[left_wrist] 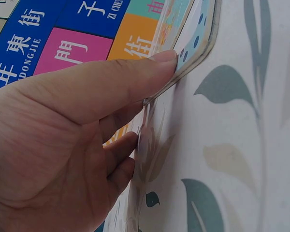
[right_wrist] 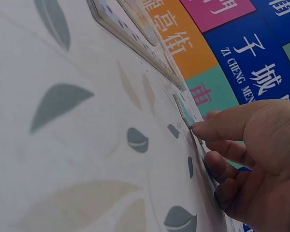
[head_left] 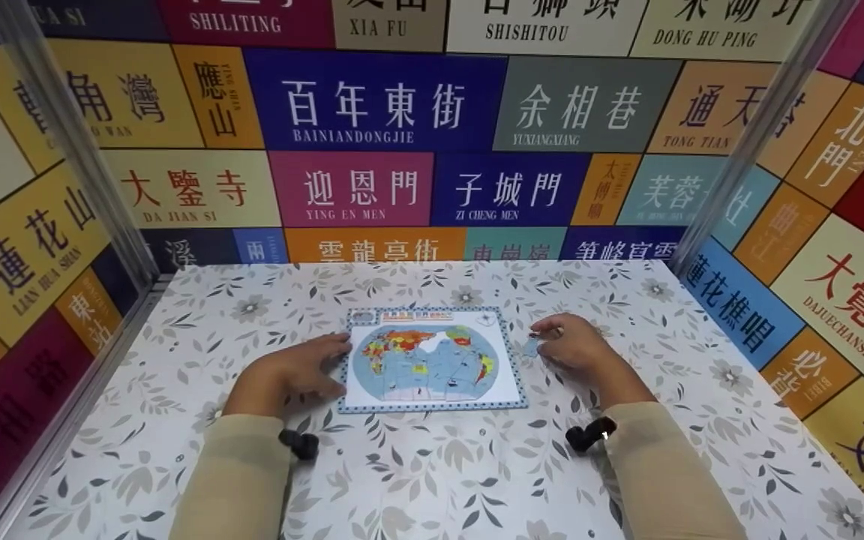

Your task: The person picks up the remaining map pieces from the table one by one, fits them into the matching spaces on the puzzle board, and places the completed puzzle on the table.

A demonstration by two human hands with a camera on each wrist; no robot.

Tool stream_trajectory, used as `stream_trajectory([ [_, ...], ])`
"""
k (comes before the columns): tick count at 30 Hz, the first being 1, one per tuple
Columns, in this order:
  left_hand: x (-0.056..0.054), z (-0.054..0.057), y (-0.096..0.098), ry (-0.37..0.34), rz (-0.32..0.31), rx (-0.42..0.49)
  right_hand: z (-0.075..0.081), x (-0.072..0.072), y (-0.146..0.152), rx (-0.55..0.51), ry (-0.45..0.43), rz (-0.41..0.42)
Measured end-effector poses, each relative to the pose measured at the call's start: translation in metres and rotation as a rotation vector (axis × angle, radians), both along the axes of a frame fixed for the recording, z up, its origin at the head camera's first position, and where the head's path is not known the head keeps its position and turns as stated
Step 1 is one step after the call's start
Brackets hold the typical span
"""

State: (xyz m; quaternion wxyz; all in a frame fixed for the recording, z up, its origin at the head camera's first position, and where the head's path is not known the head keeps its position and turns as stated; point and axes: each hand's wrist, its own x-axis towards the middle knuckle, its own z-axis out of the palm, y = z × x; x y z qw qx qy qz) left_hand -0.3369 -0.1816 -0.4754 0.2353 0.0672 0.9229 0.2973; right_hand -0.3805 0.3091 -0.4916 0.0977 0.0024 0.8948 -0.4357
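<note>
A world-map jigsaw puzzle with a dotted blue border lies flat on the table. Near the top middle of its map is a white gap. My left hand rests at the puzzle's left edge, thumb and fingers spread apart. The left wrist view shows the thumb touching the puzzle board's corner. Just right of the board, my right hand pinches a small light-blue puzzle piece. In the right wrist view, thumb and fingertips meet at one end of that puzzle piece, low over the table.
White cloth with grey leaves and flowers covers the table. Behind it stands a wall of coloured name panels, with side panels at left and right. Metal posts mark the corners. Black wrist devices are worn at both cuffs.
</note>
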Motion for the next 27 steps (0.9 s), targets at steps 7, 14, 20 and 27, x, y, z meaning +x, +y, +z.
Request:
stream_trajectory([
  [7, -0.001, -0.0013, -0.0006, 0.004, -0.006, -0.007, -0.0003, 0.0, -0.0026, 0.06, 0.023, 0.051],
  [14, -0.0009, -0.0022, -0.0004, 0.014, -0.01, -0.011, -0.0012, -0.0017, -0.0018, 0.086, 0.034, 0.078],
  [20, -0.0008, -0.0038, 0.0006, 0.022, -0.015, 0.001, -0.0031, -0.0033, -0.0002, 0.112, 0.064, 0.099],
  [27, -0.0005, -0.0025, 0.0008, 0.015, 0.001, -0.007, -0.0041, -0.0016, 0.0, 0.054, 0.023, 0.071],
])
